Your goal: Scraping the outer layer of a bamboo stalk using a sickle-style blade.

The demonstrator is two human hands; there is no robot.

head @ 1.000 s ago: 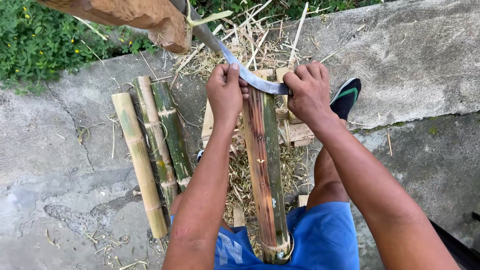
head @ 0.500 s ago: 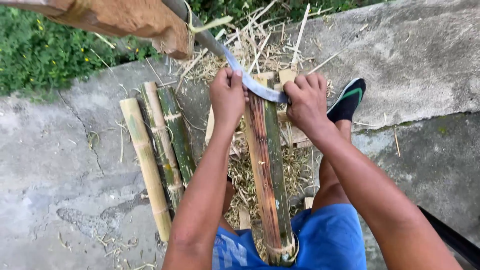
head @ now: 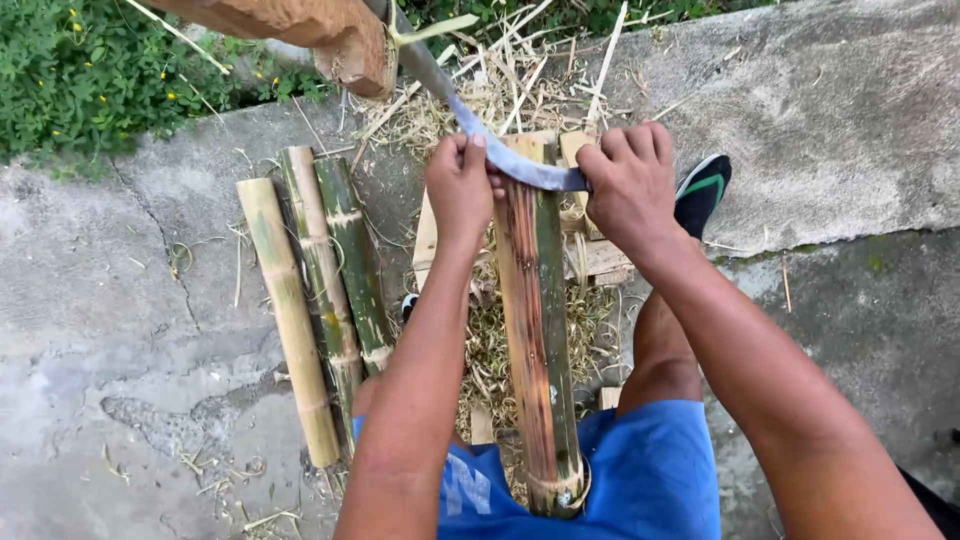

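A long bamboo section (head: 535,330) runs from my lap away from me, its top scraped brown and its right side still green. A curved metal blade (head: 500,150) lies across its far end. My left hand (head: 460,185) grips the blade on the left of the bamboo. My right hand (head: 630,185) grips the blade's other end on the right. The blade's far part reaches up toward a brown wooden piece (head: 320,30) at the top edge.
Three bamboo pieces (head: 320,290) lie side by side on the concrete to my left. Bamboo shavings (head: 500,100) and a low wooden block (head: 600,255) sit under the work. My foot in a black shoe (head: 700,190) rests right. Green plants (head: 90,70) border the top left.
Both hands with the blade have stayed at the bamboo's far end, shifting only slightly. The view has drifted a little.
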